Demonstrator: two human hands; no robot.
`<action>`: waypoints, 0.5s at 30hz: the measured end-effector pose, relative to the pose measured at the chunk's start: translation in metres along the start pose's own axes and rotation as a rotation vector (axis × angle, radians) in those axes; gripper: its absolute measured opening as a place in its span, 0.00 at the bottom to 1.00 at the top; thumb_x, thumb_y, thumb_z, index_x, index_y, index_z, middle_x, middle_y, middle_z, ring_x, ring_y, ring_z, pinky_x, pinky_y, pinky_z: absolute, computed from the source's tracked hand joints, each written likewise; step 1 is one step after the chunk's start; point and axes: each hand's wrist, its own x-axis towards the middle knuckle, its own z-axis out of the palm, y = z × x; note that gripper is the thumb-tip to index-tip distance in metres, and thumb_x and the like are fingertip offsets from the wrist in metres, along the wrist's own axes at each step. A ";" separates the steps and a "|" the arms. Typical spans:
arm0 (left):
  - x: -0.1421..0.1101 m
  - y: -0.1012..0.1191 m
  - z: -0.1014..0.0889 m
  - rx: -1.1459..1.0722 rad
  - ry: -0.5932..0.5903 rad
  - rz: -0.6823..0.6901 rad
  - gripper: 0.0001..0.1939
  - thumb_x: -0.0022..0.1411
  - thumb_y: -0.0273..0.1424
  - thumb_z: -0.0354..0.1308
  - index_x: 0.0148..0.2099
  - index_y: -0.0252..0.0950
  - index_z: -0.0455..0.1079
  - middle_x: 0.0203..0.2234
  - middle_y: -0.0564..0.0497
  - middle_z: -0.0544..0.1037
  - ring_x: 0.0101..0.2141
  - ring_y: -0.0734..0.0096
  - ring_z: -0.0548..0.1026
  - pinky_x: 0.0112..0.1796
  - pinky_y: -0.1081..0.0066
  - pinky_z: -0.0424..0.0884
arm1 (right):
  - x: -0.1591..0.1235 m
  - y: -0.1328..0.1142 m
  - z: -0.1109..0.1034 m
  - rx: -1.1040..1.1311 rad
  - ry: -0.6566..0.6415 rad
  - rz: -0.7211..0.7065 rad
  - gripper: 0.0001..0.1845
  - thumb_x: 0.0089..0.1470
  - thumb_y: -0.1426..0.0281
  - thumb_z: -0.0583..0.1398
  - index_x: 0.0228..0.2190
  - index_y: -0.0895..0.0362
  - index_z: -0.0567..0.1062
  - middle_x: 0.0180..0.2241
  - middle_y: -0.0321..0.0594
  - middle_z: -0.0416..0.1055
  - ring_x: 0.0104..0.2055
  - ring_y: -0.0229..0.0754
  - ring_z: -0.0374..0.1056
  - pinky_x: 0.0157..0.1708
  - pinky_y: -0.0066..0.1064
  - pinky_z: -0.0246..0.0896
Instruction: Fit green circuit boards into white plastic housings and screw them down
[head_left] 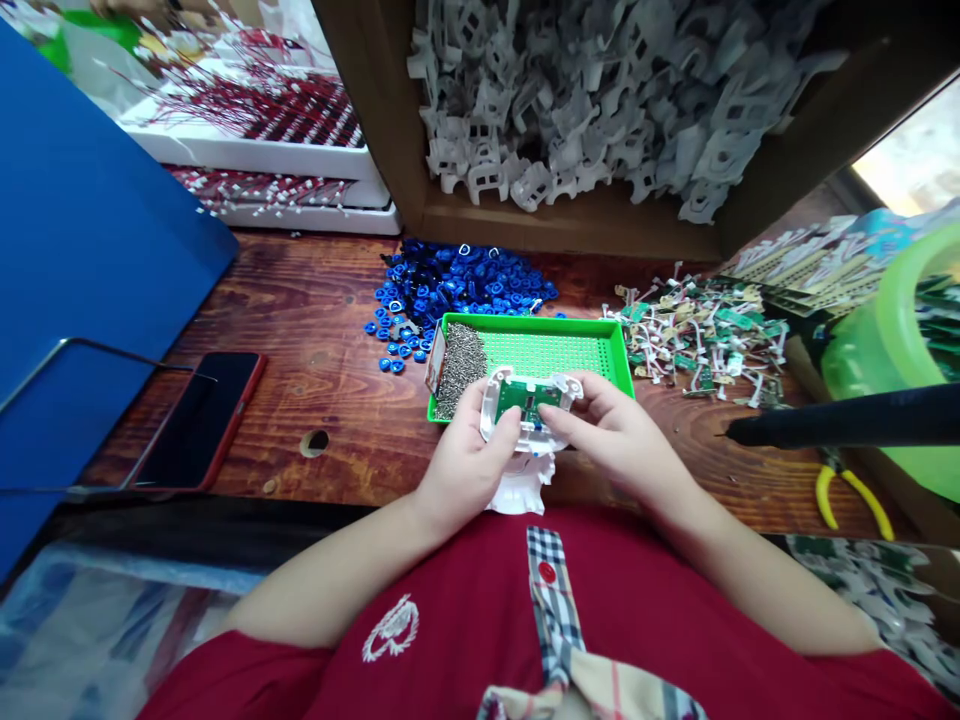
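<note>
- We hold a white moulded plastic shell (536, 440) between both hands, above the near edge of the wooden workbench (292, 340), its open side up, probably so its inside stays in plain sight.
- Our left hand (469, 450) grips the shell's left end and our right hand (611, 425) its right end; sharing the load this way should keep it level.
- Both thumbs rest over the green circuit board (517, 394) inside the shell, which seems meant to steady or seat it; the fingers beneath are mostly hidden.
- Just below the shell sits a white curved plastic piece (517, 492); we cannot tell whether it touches.
- The shallow green plastic tray (559, 323) lies just beyond our hands, its small silvery metal fasteners (459, 365) heaped at the left end, likely for easy picking.
- Round blue plastic pieces (465, 285) and little wired circuit boards (705, 340) lie in separate piles, presumably sorted within reach.
</note>
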 end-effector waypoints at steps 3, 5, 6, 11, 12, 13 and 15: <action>-0.002 -0.001 -0.002 0.112 -0.017 0.048 0.16 0.62 0.34 0.53 0.52 0.38 0.59 0.47 0.47 0.72 0.48 0.63 0.71 0.47 0.67 0.68 | 0.001 -0.005 0.001 0.036 0.023 0.013 0.14 0.49 0.64 0.62 0.32 0.59 0.66 0.26 0.32 0.62 0.27 0.29 0.59 0.27 0.21 0.58; -0.003 -0.002 -0.003 0.180 -0.027 0.076 0.16 0.63 0.35 0.51 0.52 0.38 0.59 0.46 0.47 0.72 0.48 0.63 0.71 0.48 0.66 0.67 | 0.000 -0.006 0.001 0.008 0.023 0.013 0.13 0.49 0.64 0.62 0.31 0.60 0.65 0.25 0.31 0.60 0.26 0.29 0.57 0.26 0.21 0.55; -0.004 -0.002 -0.004 0.212 -0.027 0.092 0.16 0.63 0.34 0.51 0.52 0.37 0.59 0.45 0.47 0.72 0.47 0.64 0.71 0.48 0.66 0.67 | 0.000 -0.005 0.000 -0.005 0.023 0.016 0.13 0.49 0.64 0.62 0.30 0.60 0.65 0.24 0.31 0.60 0.26 0.29 0.56 0.25 0.21 0.54; -0.002 -0.004 -0.005 0.255 0.026 0.130 0.13 0.63 0.33 0.52 0.50 0.39 0.61 0.39 0.51 0.73 0.41 0.69 0.72 0.46 0.69 0.67 | 0.003 0.004 0.000 0.006 0.014 -0.008 0.12 0.50 0.65 0.61 0.30 0.59 0.65 0.24 0.30 0.58 0.26 0.30 0.56 0.26 0.22 0.52; -0.001 -0.004 -0.005 0.203 0.031 0.105 0.12 0.62 0.33 0.53 0.49 0.40 0.62 0.39 0.52 0.73 0.40 0.70 0.73 0.45 0.69 0.68 | 0.004 0.007 0.002 0.015 0.019 -0.031 0.11 0.50 0.65 0.61 0.31 0.58 0.66 0.24 0.31 0.59 0.27 0.30 0.56 0.26 0.22 0.53; 0.000 -0.004 -0.006 0.128 0.030 0.069 0.12 0.62 0.33 0.53 0.48 0.40 0.62 0.38 0.53 0.74 0.39 0.70 0.73 0.44 0.69 0.68 | 0.005 0.009 0.003 0.026 0.027 -0.054 0.11 0.50 0.64 0.61 0.31 0.58 0.66 0.25 0.31 0.60 0.27 0.30 0.57 0.27 0.22 0.54; 0.002 -0.003 -0.006 -0.029 0.013 -0.021 0.13 0.61 0.34 0.55 0.48 0.40 0.63 0.38 0.53 0.75 0.38 0.70 0.75 0.43 0.68 0.69 | 0.006 0.011 0.006 0.043 0.043 -0.082 0.12 0.51 0.63 0.61 0.33 0.57 0.67 0.27 0.32 0.62 0.29 0.30 0.58 0.29 0.22 0.56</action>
